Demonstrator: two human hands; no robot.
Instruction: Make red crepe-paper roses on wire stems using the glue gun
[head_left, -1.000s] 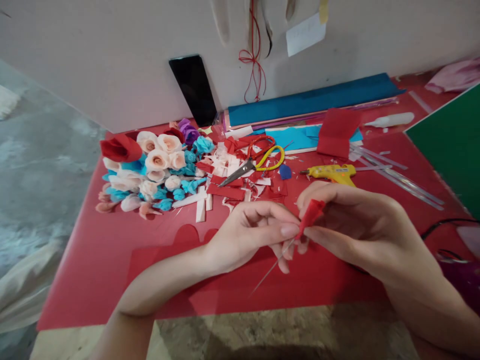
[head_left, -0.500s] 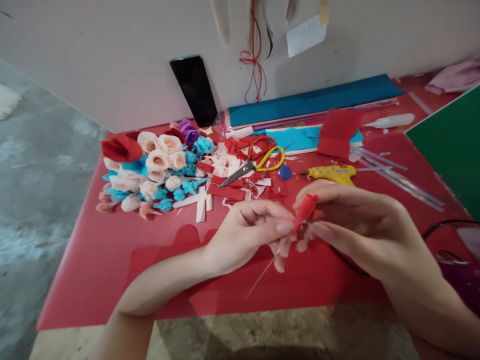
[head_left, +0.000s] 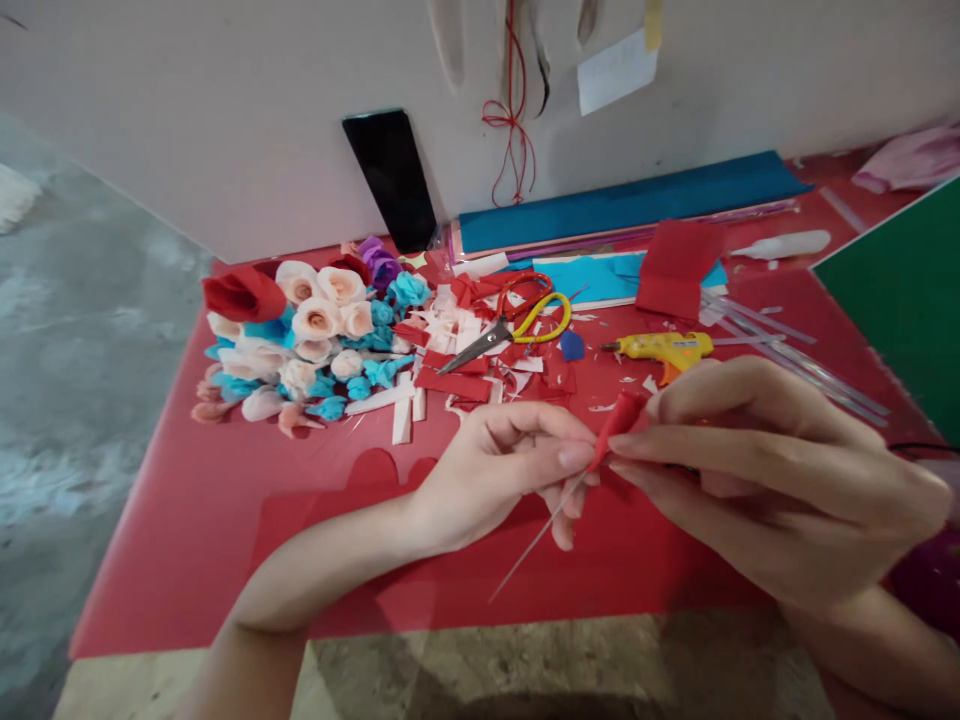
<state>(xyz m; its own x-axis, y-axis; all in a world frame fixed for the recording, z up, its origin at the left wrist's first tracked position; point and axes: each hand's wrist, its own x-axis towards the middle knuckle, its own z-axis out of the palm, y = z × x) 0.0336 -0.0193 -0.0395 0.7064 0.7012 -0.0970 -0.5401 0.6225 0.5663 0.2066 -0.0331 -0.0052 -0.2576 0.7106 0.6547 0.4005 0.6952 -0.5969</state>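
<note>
Between my two hands is a small red paper flower bud on a thin wire stem, which slants down to the left. My left hand pinches the base of the bud, where it meets the wire, between thumb and finger. From the right, my right hand presses its thumb and fingertips against the side of the red paper. Part of the bud is hidden behind those fingers. Red crepe paper pieces lie on the red table under my left forearm.
Finished paper flowers are heaped at the left. Scissors rest on paper scraps mid-table. A yellow glue gun, clear glue sticks and a white bottle are at the right. A phone leans on the wall.
My right hand has turned and shifted its grip, its fingers now stretched across to the lower side of the bud. My left hand keeps its pinch almost in place.
</note>
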